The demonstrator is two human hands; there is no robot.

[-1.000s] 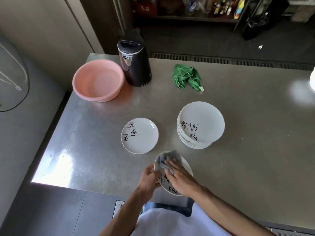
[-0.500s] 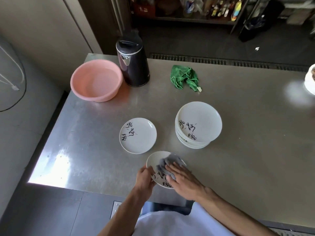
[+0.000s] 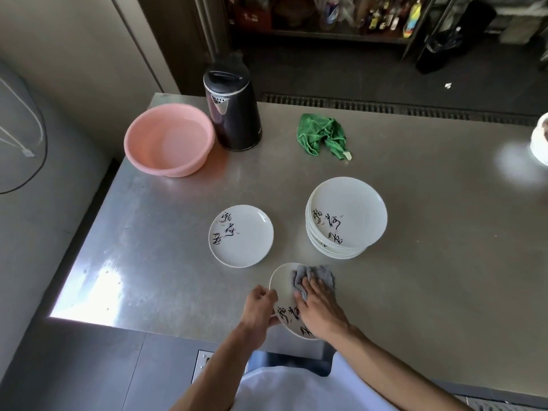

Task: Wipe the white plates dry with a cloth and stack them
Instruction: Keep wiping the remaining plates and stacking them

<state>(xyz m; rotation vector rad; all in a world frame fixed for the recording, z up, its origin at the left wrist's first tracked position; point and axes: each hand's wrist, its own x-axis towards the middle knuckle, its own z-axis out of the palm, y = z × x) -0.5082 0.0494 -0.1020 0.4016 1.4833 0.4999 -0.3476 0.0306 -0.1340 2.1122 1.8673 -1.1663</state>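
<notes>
head-cam view looking down on a steel surface [image 3: 430, 232] w/ a person's two bare forearms reaching in from the bottom.

left grip [image 3: 261, 308]: fingers curled round the left rim of a white plate [image 3: 283, 281], thumb on the top side, holding it at the near edge of the surface. the plate has black brush-style lettering along its near-left part. can't tell if its underside rests on the surface or is lifted a bit.

right grip [image 3: 321, 310]: fingers fairly straight and spread, palm down, pressing a crumpled grey cloth [image 3: 314, 275] onto the plate's inner face. the cloth covers the plate's far-right part and sticks out past the fingertips and the rim.

just beyond, to the left: a single plate [image 3: 240, 236] lying flat, face up, same lettering, apart from the one in hand. to the right of it: a stack of plates [image 3: 347, 216], several high, top one face up, lettering on its left side. the stack is near the cloth but not touching.

far left of the surface: a pink basin [image 3: 169, 139], open side up. right beside it, a dark electric kettle [image 3: 232, 114], upright, lid closed. further right, a bunched green cloth [image 3: 321, 134] lying by itself.

at the right frame edge a white object [image 3: 541, 137] is cut off; can't tell what it is. bkgd: dark floor and a shelf [image 3: 370, 16] w/ bottles, blurred. a white garment [image 3: 296, 390] fills the bottom centre.
</notes>
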